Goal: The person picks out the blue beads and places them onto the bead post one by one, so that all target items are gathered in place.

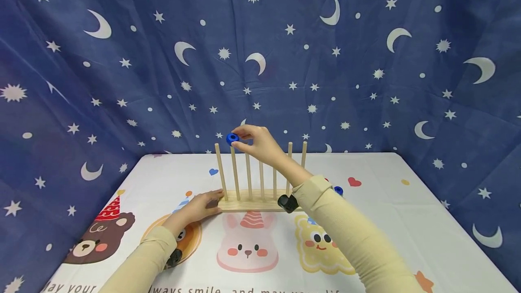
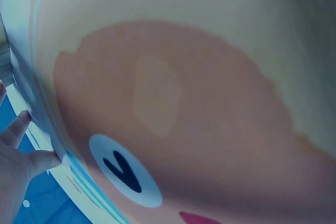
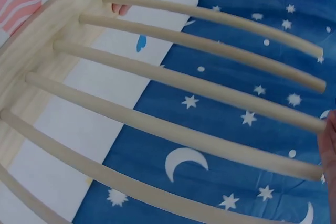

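A wooden peg stand (image 1: 254, 205) with several upright pegs stands on the table. My right hand (image 1: 258, 144) pinches a blue ring (image 1: 232, 139) between thumb and fingertips. In the head view the ring overlaps the top of the second peg (image 1: 235, 173) from the left, its hole facing me. My left hand (image 1: 199, 207) holds the left end of the stand's base, thumb at the front and fingers towards the back. In the right wrist view the pegs (image 3: 173, 82) fan across, and only a strip of the right hand (image 3: 328, 153) shows at the edge; the ring is out of that view.
Another blue ring (image 1: 338, 190) lies on the table right of the stand, partly hidden by my right sleeve (image 1: 346, 225). A white cloth (image 1: 175, 173) with printed cartoons covers the table. Behind it hangs a blue curtain (image 1: 281, 67) with stars and moons.
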The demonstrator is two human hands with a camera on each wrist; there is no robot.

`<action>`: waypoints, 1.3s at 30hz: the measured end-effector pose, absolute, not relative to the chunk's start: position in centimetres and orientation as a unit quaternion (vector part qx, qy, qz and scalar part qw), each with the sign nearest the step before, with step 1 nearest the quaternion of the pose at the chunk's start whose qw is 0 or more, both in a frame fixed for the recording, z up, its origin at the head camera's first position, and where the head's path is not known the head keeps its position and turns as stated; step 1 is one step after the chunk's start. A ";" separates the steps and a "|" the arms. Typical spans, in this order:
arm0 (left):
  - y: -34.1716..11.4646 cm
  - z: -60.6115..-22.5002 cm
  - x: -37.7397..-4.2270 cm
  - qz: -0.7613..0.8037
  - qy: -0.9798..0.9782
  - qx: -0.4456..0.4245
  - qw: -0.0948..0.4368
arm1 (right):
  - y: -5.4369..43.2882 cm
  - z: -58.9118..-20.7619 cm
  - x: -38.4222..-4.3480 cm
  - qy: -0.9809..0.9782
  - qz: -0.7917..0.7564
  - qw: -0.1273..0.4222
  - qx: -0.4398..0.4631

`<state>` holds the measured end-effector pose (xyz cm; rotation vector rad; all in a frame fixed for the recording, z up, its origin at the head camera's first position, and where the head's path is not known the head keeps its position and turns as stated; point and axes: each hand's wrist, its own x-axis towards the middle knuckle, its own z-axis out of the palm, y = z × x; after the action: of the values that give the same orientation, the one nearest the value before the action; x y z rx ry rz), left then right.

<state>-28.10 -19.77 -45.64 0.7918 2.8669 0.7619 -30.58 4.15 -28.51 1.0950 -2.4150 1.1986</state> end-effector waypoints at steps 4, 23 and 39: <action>-19.7 -45.5 -28.0 0.245 0.934 0.258 0.034 | 3.9 -28.4 -31.3 -0.828 0.420 0.099 0.358; -19.6 -45.2 -27.9 0.238 0.934 0.264 0.032 | 3.0 -28.9 -32.2 -0.837 0.415 0.055 0.352; -20.0 -45.4 -28.1 0.231 0.933 0.273 0.031 | 3.0 -28.5 -32.3 -0.852 0.371 0.036 0.369</action>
<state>-28.14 -19.99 -45.44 0.8420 2.8749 0.7116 -32.31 3.04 -28.47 1.1331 -2.6168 1.1384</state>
